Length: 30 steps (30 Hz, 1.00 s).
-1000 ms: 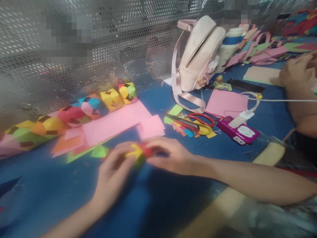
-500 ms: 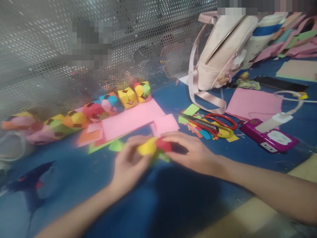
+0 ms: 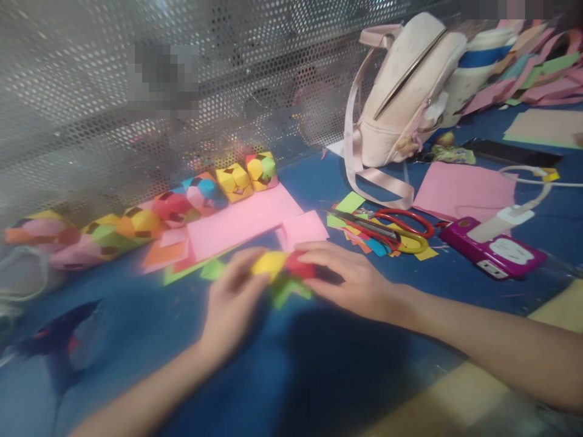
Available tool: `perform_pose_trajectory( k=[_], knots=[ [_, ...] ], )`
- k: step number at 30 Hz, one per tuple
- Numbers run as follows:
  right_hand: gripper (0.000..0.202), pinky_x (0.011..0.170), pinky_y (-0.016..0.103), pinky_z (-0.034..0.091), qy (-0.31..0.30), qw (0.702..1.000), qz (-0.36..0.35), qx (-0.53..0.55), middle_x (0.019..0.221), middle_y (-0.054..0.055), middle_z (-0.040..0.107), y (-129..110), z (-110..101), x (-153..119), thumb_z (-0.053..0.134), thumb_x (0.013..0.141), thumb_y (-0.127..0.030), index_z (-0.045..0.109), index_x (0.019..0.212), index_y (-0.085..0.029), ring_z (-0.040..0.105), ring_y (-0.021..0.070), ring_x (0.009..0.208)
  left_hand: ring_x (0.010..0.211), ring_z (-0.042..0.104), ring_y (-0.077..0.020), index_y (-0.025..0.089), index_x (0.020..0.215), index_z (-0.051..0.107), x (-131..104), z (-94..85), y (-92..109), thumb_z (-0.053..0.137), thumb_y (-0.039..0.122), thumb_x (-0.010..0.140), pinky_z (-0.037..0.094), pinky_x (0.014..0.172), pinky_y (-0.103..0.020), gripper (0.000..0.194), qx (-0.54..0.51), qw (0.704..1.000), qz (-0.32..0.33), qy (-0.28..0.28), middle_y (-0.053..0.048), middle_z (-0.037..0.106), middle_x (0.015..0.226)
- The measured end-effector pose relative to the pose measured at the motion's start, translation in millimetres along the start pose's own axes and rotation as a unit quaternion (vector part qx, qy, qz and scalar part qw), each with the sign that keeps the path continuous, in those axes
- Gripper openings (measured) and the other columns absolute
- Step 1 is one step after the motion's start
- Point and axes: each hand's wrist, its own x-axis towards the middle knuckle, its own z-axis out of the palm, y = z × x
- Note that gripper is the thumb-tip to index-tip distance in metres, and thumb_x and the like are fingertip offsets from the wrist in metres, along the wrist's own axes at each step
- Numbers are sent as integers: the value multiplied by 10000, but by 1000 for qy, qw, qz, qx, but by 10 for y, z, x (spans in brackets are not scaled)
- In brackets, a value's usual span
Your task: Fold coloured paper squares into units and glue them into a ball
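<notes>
Between my hands is a partly assembled folded-paper ball (image 3: 269,265) with yellow, red and green sections. My left hand (image 3: 233,296) grips its yellow side, thumb below and fingers above. On the red side, my right hand (image 3: 353,278) pinches with the thumb and fingertips. Green flaps (image 3: 291,291) hang down between the two hands. Just beyond lie pink paper sheets (image 3: 241,215), with a small green piece (image 3: 212,269) close to my left hand. Scissors (image 3: 405,222) with red handles rest on coloured paper scraps (image 3: 353,201) right of my right hand. Fine folds are blurred.
Several finished paper balls (image 3: 173,209) line the perforated metal panel (image 3: 273,79). A dark blue glue gun (image 3: 61,340) lies at left. To the right are a purple power strip (image 3: 494,249) with a plugged-in charger, a pale backpack (image 3: 410,91), a tumbler (image 3: 478,73) and a black phone (image 3: 514,152).
The green flaps under the paper ball show more fully now, and my left thumb has shifted slightly up and left. My right hand keeps nearly the same grip. The view has shifted a little.
</notes>
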Motion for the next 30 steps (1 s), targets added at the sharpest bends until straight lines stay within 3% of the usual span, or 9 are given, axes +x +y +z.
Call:
perform_pose_trajectory(
  k=[6,11,16,22,30],
  knots=[
    [304,974,346,472,-19,999,-34,-2,1148,131,597,-1,8,-7,570,831,-125,546,1134,-152,543,181,1119,1098,547,-263,245,864,690,24,7,23,676,224,734,412,952,-415,132,-70,994,21,-85,-51,612,1069],
    [297,973,353,474,-42,995,-87,-15,1163,144,583,-21,-25,-8,536,851,-119,527,1147,-142,525,182,1143,1025,585,-206,231,767,680,16,41,56,704,146,701,459,888,-334,111,-117,990,-10,-77,-19,630,1004],
    [303,969,345,476,-4,998,-61,-18,1153,142,586,-13,-41,-1,557,843,-120,523,1144,-137,528,180,1140,899,633,-153,214,739,680,45,53,124,707,138,687,507,788,-253,95,-215,972,-35,-93,0,659,942],
    [289,961,338,481,11,998,-51,-21,1142,134,592,-9,-28,2,543,853,-131,529,1141,-148,550,177,1112,851,652,-159,200,727,680,56,65,159,728,151,655,517,769,-260,100,-263,958,-71,-92,-2,675,915],
    [292,967,347,481,0,998,-57,-26,1145,156,597,14,20,-23,558,844,-127,560,1135,-109,541,195,1124,873,649,-217,186,713,653,30,77,154,739,174,622,521,739,-323,126,-231,968,-79,-61,-42,668,929]
  ],
)
